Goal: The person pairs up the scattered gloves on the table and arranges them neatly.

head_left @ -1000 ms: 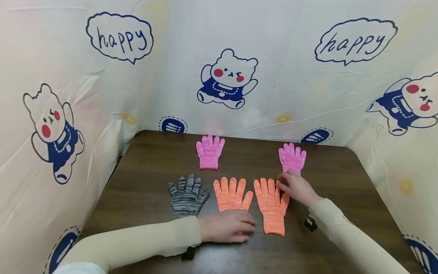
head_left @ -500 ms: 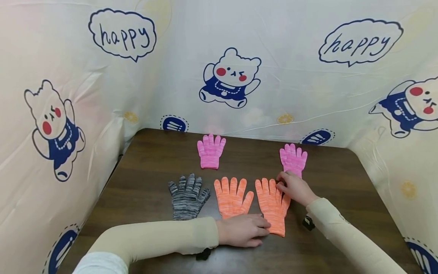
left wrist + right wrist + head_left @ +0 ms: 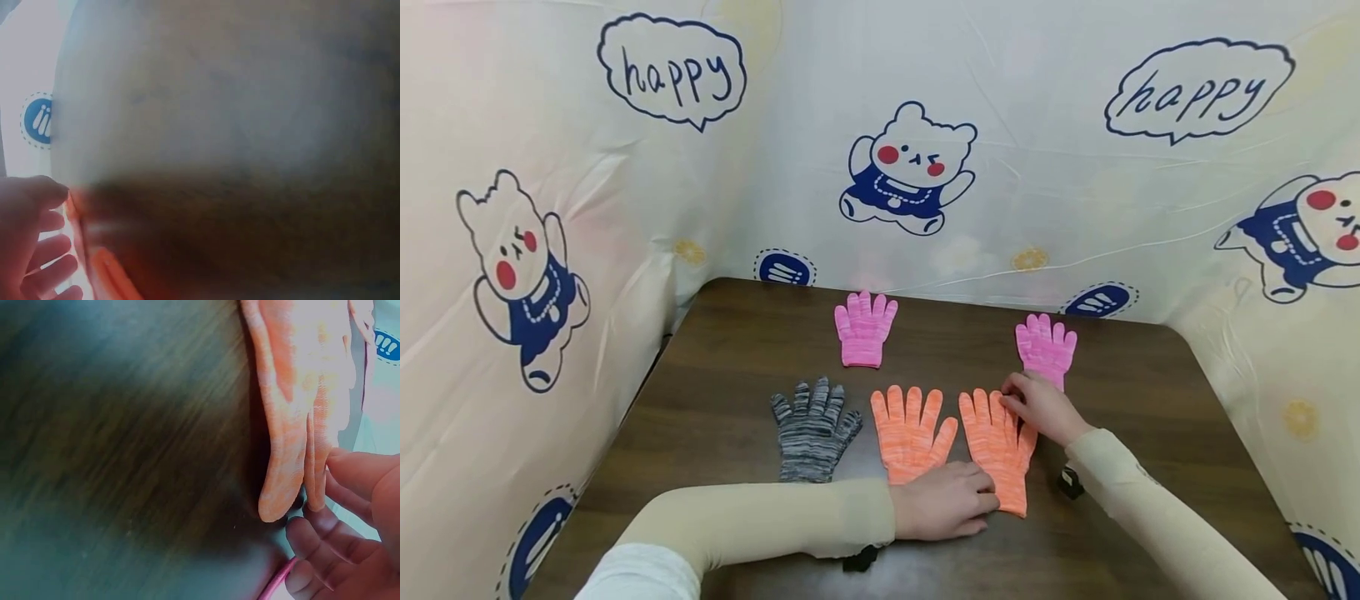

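Two orange knit gloves lie flat on the table, fingers pointing away. At the right orange glove point(image 3: 1000, 442), my right hand point(image 3: 1045, 408) pinches a fingertip; in the right wrist view the thumb point(image 3: 359, 472) presses the orange cloth point(image 3: 287, 437) with fingers below. My left hand point(image 3: 947, 500) touches the left edge of that glove's cuff, its fingers loosely bent. In the left wrist view its thumb point(image 3: 40, 189) meets the glove's edge point(image 3: 74, 215), the other fingers a little apart from it. The left orange glove point(image 3: 913, 437) has its cuff hidden behind my left hand.
A grey-black striped glove point(image 3: 812, 433) lies left, its cuff hidden by my left sleeve. Two pink gloves lie farther back: one at the left point(image 3: 863, 329), another at the right point(image 3: 1047, 346), partly behind my right hand. A printed cloth point(image 3: 1015, 167) walls the dark wooden table point(image 3: 737, 333).
My left hand has slid rightward from the left orange glove's cuff to the right one's cuff. My right hand has stayed at the glove's fingertips. The gloves lie as before.
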{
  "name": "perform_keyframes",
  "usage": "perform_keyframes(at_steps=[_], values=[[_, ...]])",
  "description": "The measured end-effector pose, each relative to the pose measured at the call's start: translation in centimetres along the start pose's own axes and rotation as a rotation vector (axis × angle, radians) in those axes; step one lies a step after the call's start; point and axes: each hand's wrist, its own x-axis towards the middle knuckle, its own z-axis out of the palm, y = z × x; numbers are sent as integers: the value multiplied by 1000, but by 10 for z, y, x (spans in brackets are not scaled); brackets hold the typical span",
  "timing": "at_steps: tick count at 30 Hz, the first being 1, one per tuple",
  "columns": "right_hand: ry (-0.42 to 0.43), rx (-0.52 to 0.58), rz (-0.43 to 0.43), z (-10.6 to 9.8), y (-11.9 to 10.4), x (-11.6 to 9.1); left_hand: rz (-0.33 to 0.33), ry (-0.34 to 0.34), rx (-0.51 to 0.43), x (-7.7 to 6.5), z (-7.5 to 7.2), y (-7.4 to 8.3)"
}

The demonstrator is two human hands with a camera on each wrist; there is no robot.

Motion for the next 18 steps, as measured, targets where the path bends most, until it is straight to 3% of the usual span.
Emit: perform_keyframes(at_steps=[9, 18], values=[[-12, 24, 21, -1, 1, 2, -33, -12, 36, 4, 2, 1], [-19, 71, -15, 0, -2, 5, -49, 7, 62, 5, 3, 2]])
